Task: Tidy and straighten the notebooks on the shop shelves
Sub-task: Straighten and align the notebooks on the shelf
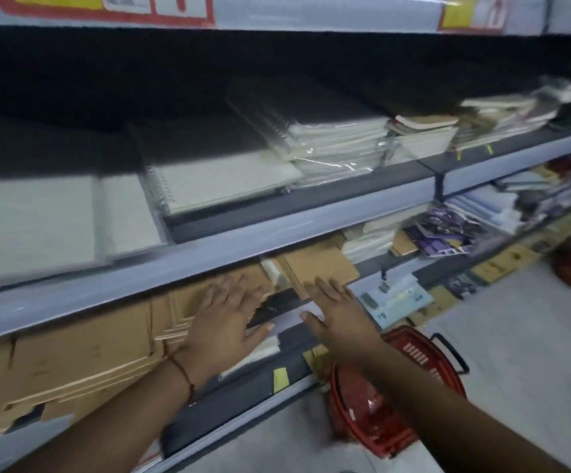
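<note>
Both hands reach into the middle shelf of a grey shop rack, fingers straight and spread, gripping nothing: the left hand lies flat on a stack of brown kraft-cover notebooks, and the right hand sits just beside it with its fingertips at the near edge of a second brown notebook stack. A dark gap of bare shelf shows between the two stacks, between the hands. A red thread bracelet circles the left wrist. On the shelf above lie spiral-bound pads in clear wrap, piled unevenly. Farther right on the middle shelf, purple-covered booklets sprawl askew. Below the right forearm a red shopping basket stands on the pale tiled floor, close against the rack.
</note>
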Available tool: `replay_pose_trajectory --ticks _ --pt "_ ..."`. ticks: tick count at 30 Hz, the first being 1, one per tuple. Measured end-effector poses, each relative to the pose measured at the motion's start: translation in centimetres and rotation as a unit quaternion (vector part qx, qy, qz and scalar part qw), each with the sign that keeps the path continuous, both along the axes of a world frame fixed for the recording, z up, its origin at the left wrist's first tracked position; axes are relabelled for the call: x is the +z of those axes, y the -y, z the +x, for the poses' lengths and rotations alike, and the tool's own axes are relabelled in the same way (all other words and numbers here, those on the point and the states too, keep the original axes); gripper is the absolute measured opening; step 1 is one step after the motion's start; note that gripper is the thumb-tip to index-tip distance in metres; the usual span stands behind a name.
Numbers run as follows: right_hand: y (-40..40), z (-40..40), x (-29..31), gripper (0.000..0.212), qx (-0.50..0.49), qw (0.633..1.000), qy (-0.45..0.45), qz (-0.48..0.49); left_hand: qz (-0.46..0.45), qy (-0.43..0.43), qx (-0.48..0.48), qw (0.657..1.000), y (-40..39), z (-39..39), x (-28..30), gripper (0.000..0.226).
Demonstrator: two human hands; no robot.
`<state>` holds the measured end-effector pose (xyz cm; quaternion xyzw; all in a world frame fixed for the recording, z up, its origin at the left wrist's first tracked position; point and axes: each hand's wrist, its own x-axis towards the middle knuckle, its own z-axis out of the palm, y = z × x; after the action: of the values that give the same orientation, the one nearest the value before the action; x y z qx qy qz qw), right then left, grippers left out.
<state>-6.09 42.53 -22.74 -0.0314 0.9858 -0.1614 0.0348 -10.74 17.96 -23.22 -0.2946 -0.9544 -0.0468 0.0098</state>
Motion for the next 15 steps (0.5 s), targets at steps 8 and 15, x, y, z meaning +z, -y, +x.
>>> replay_pose_trajectory --ticks 8,15 --pt "-12.7 8.7 0.1 0.065 -0.188 0.982 0.018 0.009 -0.012 0.035 -0.096 0.995 -12.7 3.1 1.4 0.105" --pt "-26.1 15.2 -0.6 0.067 -0.221 0.974 0.051 0.003 -0.035 0.049 -0.146 0.987 -27.9 6.7 1.2 0.102"
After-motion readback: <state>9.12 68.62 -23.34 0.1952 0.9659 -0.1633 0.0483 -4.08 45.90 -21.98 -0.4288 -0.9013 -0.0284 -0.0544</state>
